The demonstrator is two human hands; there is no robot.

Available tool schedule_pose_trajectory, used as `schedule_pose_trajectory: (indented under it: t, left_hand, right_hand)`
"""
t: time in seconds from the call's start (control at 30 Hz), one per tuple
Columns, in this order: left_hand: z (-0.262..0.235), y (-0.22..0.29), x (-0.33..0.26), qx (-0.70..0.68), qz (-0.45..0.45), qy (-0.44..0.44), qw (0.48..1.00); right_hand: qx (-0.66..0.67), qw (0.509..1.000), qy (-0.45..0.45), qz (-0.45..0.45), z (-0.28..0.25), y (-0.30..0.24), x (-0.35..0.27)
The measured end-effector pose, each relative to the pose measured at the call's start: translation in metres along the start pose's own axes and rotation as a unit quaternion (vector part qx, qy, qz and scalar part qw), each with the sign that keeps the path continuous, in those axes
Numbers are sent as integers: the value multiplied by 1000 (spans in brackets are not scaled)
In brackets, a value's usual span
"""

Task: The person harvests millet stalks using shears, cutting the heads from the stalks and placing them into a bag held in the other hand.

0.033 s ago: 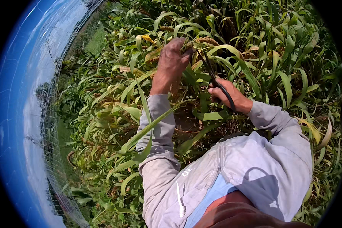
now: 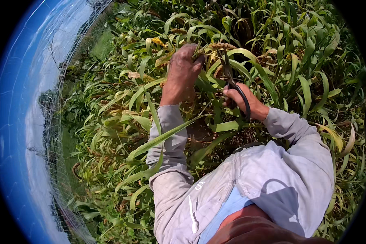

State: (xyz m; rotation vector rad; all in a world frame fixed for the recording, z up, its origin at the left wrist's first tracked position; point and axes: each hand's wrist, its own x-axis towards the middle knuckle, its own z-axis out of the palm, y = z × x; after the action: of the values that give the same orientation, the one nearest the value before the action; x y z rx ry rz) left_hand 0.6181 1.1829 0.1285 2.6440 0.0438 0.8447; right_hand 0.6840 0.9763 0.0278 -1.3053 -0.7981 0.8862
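My left hand (image 2: 184, 69) is closed in a fist at the upper middle, gripping a thin plant stalk. From that fist the stalk runs right to a brown, bumpy seed head (image 2: 223, 46), which looks like foxtail millet. In my right hand (image 2: 253, 103) is a pair of scissors (image 2: 229, 72) with black handles, my fingers through and around the loops. The dark blades point up and lie just below the seed head; whether they touch the stalk I cannot tell. A long green leaf (image 2: 162, 137) crosses over my left forearm.
Dense green and yellowing leafy plants (image 2: 309, 89) surround both arms, with more brown seed heads among them. A second seed head (image 2: 218, 71) hangs beside the scissors. Along the left runs a thin mesh net (image 2: 55, 150), with grass and sky beyond it.
The scissors' tips have swung to the right, from beside my left fist to under the seed head. My left hand has dropped slightly, still gripping the stalk.
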Motion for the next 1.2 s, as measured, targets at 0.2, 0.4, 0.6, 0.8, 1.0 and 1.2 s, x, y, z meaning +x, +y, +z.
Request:
schedule_pose_trajectory:
  t: [0.2, 0.4, 0.6, 0.8, 1.0, 1.2]
  left_hand:
    - [-15, 0, -17, 46, -43, 1, 998]
    - [-5, 10, 14, 42, -12, -96, 994]
    - [28, 44, 51, 92, -10, -305, 948]
    - [-1, 35, 71, 18, -109, -245, 963]
    - [-87, 36, 67, -36, -165, -40, 985]
    - [-139, 25, 19, -61, -140, -4, 988]
  right_hand:
    - [-140, 986, 30, -86, 1, 11, -9]
    - [-1, 999, 47, 1, 5, 4, -33]
    - [-72, 991, 84, -70, -10, 12, -53]
    - [-133, 981, 95, -100, -33, 17, -63]
    - [-191, 978, 44, -76, -39, 11, -34]
    - [-293, 945, -17, -142, 15, -16, 19]
